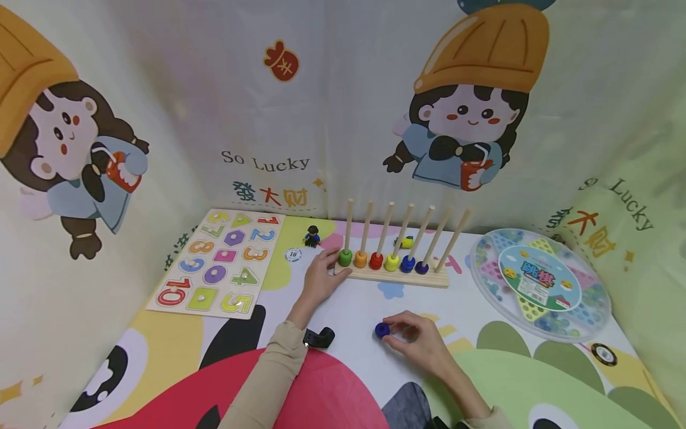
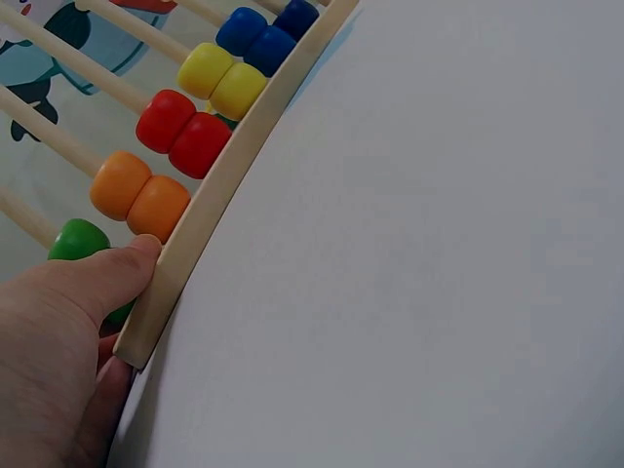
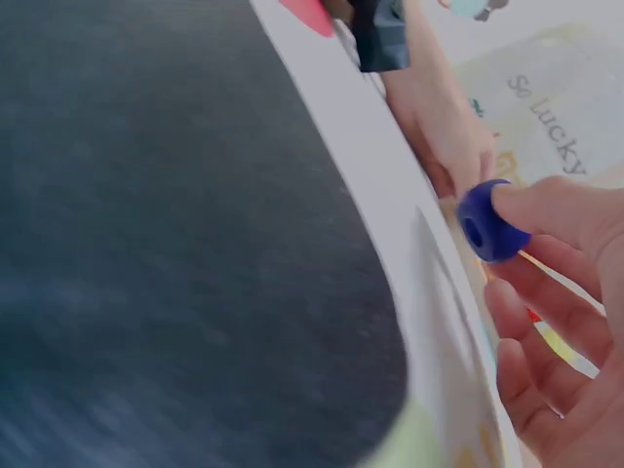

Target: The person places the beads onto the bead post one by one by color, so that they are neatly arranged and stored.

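Note:
A wooden bead rack stands at the back of the table, its base (image 1: 386, 276) carrying a row of upright pegs. My left hand (image 1: 320, 275) grips the left end of that base, thumb along the front in the left wrist view. From left to right sit green (image 1: 345, 258), orange (image 1: 361, 260), red (image 1: 376, 261), yellow (image 1: 392, 263), blue (image 1: 407, 264) and dark blue beads (image 1: 421, 268); the rightmost peg (image 1: 452, 241) is bare. In front of the rack, my right hand (image 1: 423, 342) pinches a dark blue bead (image 3: 495, 222) between thumb and fingers, its hole visible.
On the left lies a number puzzle board (image 1: 220, 262), with a small figure (image 1: 311, 236) and a round chip (image 1: 293, 255) beside it. A small yellow-green toy (image 1: 407, 242) is behind the pegs. A round game board (image 1: 482, 286) and a black chip (image 1: 604, 354) lie right.

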`<move>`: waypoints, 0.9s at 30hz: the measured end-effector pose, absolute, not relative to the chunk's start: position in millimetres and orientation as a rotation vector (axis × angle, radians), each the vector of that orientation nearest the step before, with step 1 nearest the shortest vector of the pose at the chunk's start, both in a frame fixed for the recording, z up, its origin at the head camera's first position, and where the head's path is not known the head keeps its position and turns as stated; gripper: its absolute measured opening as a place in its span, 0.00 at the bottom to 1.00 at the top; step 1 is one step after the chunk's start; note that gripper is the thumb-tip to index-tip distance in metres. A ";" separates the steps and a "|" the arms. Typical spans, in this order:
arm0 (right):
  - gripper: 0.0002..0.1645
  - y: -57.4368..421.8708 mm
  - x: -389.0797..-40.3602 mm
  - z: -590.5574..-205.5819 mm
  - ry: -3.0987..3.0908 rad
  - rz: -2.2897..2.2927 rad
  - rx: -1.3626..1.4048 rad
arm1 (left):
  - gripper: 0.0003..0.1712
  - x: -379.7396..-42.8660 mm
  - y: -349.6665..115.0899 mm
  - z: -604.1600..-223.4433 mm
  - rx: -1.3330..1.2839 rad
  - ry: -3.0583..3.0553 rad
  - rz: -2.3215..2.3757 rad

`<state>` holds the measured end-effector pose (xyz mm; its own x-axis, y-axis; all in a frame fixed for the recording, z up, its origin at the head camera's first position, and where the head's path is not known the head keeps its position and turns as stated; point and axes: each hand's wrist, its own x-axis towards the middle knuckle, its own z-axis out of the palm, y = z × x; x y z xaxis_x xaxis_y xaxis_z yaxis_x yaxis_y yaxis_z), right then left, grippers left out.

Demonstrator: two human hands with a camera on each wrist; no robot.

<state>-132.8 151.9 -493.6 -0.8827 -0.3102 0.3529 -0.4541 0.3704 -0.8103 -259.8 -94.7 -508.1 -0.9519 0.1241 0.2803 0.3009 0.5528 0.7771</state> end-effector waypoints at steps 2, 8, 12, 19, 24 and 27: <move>0.18 153.8 -135.0 -490.1 -2.441 1.546 0.657 | 0.31 -260.7 -95.0 -508.1 -0.366 -2.590 -1.352; 0.18 166.6 -148.6 -469.2 -2.301 1.584 0.539 | 0.31 -260.4 -95.5 -509.3 -0.360 -2.599 -1.354; 0.18 175.7 -160.2 -448.2 -2.225 1.593 0.423 | 0.31 -260.5 -94.1 -510.1 -0.361 -2.594 -1.358; 0.16 177.1 -165.1 -400.6 -2.226 1.569 0.337 | 0.31 -259.7 -94.3 -510.5 -0.358 -2.577 -1.380; 0.16 177.5 -164.2 -383.5 -2.259 1.563 0.287 | 0.31 -259.3 -94.3 -511.2 -0.345 -2.595 -1.365; 0.17 178.4 -165.6 -380.6 -2.261 1.552 0.270 | 0.31 -259.9 -94.1 -511.8 -0.338 -2.601 -1.360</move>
